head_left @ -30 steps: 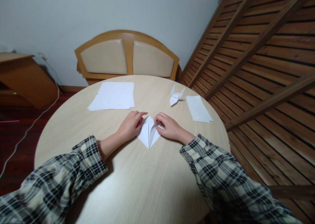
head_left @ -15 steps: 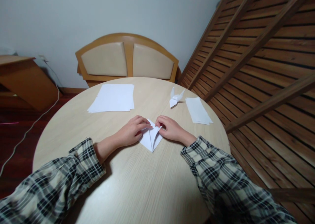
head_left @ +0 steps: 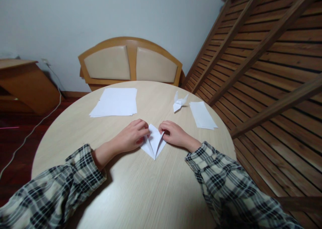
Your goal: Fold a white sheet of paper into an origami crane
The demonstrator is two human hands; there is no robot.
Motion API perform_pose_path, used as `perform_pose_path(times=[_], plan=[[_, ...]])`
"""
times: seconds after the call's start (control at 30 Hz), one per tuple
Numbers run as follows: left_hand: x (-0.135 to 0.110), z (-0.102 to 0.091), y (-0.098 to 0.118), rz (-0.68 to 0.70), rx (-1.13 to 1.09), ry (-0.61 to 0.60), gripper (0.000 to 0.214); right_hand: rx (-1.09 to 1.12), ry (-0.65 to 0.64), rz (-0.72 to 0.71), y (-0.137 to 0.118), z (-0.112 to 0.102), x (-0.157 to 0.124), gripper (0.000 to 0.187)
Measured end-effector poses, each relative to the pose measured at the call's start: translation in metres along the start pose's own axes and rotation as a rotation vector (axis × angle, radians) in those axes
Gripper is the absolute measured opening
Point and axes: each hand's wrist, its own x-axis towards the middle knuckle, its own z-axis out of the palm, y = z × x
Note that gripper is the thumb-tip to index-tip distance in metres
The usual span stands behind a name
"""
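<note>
A white sheet of folded paper (head_left: pixel 154 137) lies on the round table, one point toward me. Its two side flaps stand partly raised, with the middle layer showing between them. My left hand (head_left: pixel 134 134) pinches the left flap, fingers bent over its edge. On the opposite side my right hand (head_left: pixel 174 133) has the right flap between thumb and curled fingers. Beyond my right hand a folded paper crane (head_left: pixel 178 102) stands on the table.
A stack of white paper (head_left: pixel 117 102) lies at the table's far left. Narrower paper strips (head_left: pixel 202 115) sit near its right edge. Past the round wooden table (head_left: pixel 141 195) is a padded headboard (head_left: pixel 130 61). Wooden slats (head_left: pixel 271 71) rise on the right; a cable (head_left: pixel 32 130) trails on the left.
My left hand has drawn slightly left and lifted the left flap, so the paper's middle is more exposed. My right hand still holds the right flap. The view has shifted slightly.
</note>
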Motion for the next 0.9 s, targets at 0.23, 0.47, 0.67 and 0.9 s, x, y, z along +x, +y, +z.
perform_pose_path(times=[0.23, 0.47, 0.67, 0.9], plan=[[0.0, -0.006, -0.004, 0.055, -0.007, -0.075, 0.021, 0.024, 0.035, 0.032, 0.004, -0.004, -0.001, 0.02], [-0.006, -0.017, -0.002, -0.017, -0.105, -0.175, 0.031, 0.071, -0.034, 0.006, 0.009, -0.013, -0.005, 0.028], [-0.007, -0.027, 0.0, 0.001, -0.186, -0.226, 0.027, 0.16, -0.066, 0.031, 0.011, -0.018, -0.007, 0.034], [-0.004, -0.025, -0.003, 0.09, -0.163, -0.197, 0.022, 0.083, -0.054, 0.004, 0.005, -0.018, -0.007, 0.027]])
